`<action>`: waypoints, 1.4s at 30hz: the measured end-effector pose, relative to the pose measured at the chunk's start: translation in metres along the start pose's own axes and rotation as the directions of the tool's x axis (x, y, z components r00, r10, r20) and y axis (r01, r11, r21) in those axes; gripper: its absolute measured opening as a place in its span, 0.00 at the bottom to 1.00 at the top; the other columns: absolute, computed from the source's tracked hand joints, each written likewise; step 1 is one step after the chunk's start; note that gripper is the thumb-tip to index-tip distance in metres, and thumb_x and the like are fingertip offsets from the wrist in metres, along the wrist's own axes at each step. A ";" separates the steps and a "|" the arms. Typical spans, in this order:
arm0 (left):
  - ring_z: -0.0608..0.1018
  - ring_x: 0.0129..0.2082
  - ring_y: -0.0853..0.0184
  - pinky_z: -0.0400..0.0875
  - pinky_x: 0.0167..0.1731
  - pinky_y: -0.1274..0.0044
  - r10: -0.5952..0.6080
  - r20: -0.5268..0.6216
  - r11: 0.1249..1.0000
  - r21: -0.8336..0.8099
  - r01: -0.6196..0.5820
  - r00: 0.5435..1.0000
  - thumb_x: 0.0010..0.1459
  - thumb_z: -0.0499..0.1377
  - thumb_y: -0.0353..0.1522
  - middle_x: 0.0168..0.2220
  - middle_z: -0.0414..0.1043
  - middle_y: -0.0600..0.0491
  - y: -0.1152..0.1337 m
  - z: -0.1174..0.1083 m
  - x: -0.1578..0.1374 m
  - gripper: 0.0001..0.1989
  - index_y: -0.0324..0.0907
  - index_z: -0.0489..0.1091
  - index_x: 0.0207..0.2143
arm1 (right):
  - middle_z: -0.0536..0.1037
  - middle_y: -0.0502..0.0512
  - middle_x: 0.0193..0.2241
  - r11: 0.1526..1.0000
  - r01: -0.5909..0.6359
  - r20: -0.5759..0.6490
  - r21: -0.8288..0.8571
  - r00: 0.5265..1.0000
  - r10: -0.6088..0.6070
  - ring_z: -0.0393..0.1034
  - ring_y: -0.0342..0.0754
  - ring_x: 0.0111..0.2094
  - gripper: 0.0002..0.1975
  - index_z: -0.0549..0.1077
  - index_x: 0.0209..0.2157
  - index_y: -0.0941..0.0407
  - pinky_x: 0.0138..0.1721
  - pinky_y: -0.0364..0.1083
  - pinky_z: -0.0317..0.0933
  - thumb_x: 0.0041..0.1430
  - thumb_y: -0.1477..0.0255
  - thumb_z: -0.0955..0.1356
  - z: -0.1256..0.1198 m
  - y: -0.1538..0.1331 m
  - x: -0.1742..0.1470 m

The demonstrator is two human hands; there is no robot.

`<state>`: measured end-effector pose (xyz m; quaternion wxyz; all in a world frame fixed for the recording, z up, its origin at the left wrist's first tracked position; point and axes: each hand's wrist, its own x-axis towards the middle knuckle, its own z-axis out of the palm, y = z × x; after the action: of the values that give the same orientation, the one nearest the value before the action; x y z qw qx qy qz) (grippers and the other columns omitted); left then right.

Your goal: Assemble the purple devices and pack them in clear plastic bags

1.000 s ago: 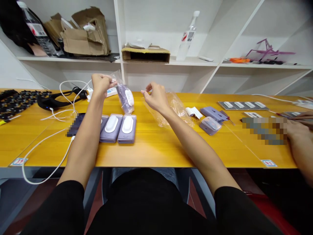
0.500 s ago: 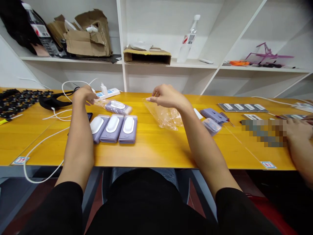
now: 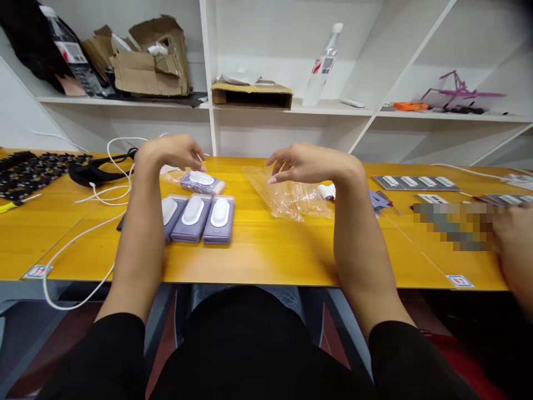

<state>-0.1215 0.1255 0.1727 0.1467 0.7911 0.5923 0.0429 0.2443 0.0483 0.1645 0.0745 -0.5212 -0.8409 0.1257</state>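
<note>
My left hand (image 3: 177,151) hovers over the back of the table with its fingers loosely bent and apart, holding nothing. Below its fingertips lies a purple device with a white oval part, wrapped in a clear bag (image 3: 208,182). Three similar purple devices (image 3: 218,220) lie side by side closer to me, one partly behind my left forearm. My right hand (image 3: 306,162) is held above a loose clear plastic bag (image 3: 287,203), fingers spread and nothing visible in them. Beside my right wrist is a small white piece (image 3: 326,191), partly hidden.
White cables (image 3: 79,228) and a black strap-like item (image 3: 89,173) lie on the left. Purple parts (image 3: 377,201) and a tray of white pieces (image 3: 416,182) are on the right, near a co-worker's hand (image 3: 514,233). Shelves with a cardboard box (image 3: 152,66) and bottles (image 3: 320,69) rise behind.
My left hand has moved right, over the bagged device. My right hand has shifted slightly right, and its fingers have spread apart. The plastic bag lies almost as before.
</note>
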 end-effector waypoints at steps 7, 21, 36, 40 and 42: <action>0.87 0.58 0.46 0.78 0.59 0.64 0.145 0.057 0.976 0.153 -0.152 0.988 0.56 0.70 0.43 0.57 0.89 0.44 0.065 0.029 -0.003 0.31 0.48 0.85 0.62 | 0.89 0.63 0.56 0.923 -0.356 -0.169 -0.145 0.928 0.331 0.84 0.65 0.55 0.23 0.85 0.59 0.51 0.51 0.57 0.75 0.66 0.59 0.80 0.004 0.061 0.019; 0.88 0.54 0.49 0.77 0.55 0.68 0.115 0.032 0.980 0.158 -0.118 0.993 0.57 0.69 0.44 0.53 0.90 0.47 0.061 0.020 -0.013 0.34 0.48 0.81 0.66 | 0.89 0.61 0.31 0.808 -0.589 -0.054 -0.009 0.807 0.588 0.86 0.57 0.37 0.07 0.86 0.38 0.55 0.38 0.51 0.76 0.60 0.76 0.83 0.030 0.101 0.053; 0.85 0.61 0.50 0.76 0.62 0.65 0.217 -0.338 0.975 0.019 -0.223 0.916 0.66 0.68 0.41 0.70 0.79 0.43 0.050 0.019 -0.012 0.37 0.49 0.71 0.75 | 0.91 0.63 0.39 0.956 -0.017 -0.338 0.292 0.933 0.120 0.87 0.64 0.49 0.11 0.89 0.44 0.54 0.58 0.62 0.78 0.67 0.62 0.80 -0.008 0.068 0.007; 0.87 0.55 0.53 0.80 0.59 0.64 0.252 -0.450 0.930 -0.133 -0.344 0.857 0.66 0.65 0.34 0.55 0.88 0.45 0.049 0.021 -0.009 0.15 0.49 0.83 0.53 | 0.92 0.63 0.43 0.951 0.019 -0.342 0.310 0.935 0.093 0.86 0.68 0.54 0.15 0.90 0.43 0.52 0.59 0.64 0.79 0.63 0.56 0.82 -0.011 0.055 -0.001; 0.88 0.51 0.54 0.82 0.56 0.62 0.267 -0.503 0.897 -0.184 -0.403 0.822 0.64 0.64 0.32 0.47 0.89 0.46 0.050 0.020 -0.010 0.08 0.49 0.83 0.42 | 0.92 0.63 0.43 0.944 0.029 -0.345 0.328 0.934 0.091 0.86 0.68 0.55 0.15 0.90 0.42 0.51 0.60 0.65 0.80 0.62 0.55 0.83 -0.012 0.052 -0.004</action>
<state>-0.0728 0.0999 0.1686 0.1015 0.8205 0.4478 0.3404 0.2941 0.0688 0.1610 0.3089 -0.5289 -0.7722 0.1687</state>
